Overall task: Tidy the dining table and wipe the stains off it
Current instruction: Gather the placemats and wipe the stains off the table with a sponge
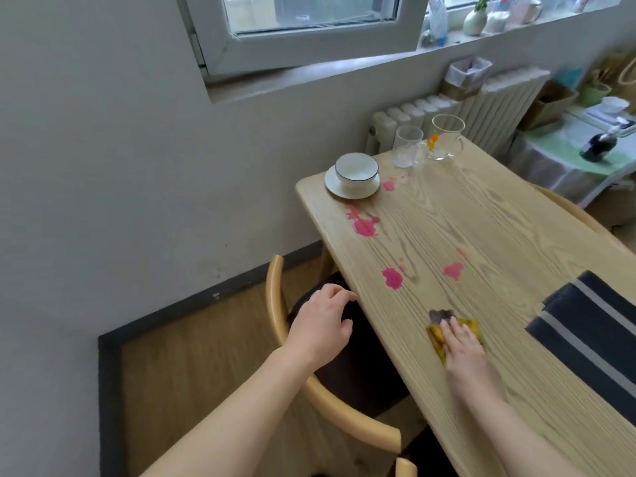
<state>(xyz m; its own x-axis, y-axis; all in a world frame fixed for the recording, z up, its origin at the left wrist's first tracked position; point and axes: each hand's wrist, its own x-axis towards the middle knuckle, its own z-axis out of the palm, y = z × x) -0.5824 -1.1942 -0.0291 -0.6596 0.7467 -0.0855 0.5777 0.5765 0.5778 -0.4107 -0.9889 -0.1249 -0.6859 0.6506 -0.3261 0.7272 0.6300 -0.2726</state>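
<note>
Pink stains mark the pale wooden dining table [516, 235]: one large stain [364, 224] near the saucer, a second [392, 277] by the left edge, a third [453, 270] mid-table. My right hand [463, 342] presses flat on a yellow cloth [472, 327] with a dark grey corner, just below the stains. My left hand [321, 321] hovers off the table's left edge above the chair, fingers loosely curled, holding nothing. A white bowl [356, 168] sits on a white saucer [351, 191] at the far left corner, beside two clear glass mugs [407, 146] [447, 136].
A dark striped placemat [592, 335] lies at the table's right. A wooden chair [275, 304] with a dark seat stands tucked at the left edge. Behind the table are a radiator [447, 108], a windowsill with bottles, and a side table with a dark bottle [599, 144].
</note>
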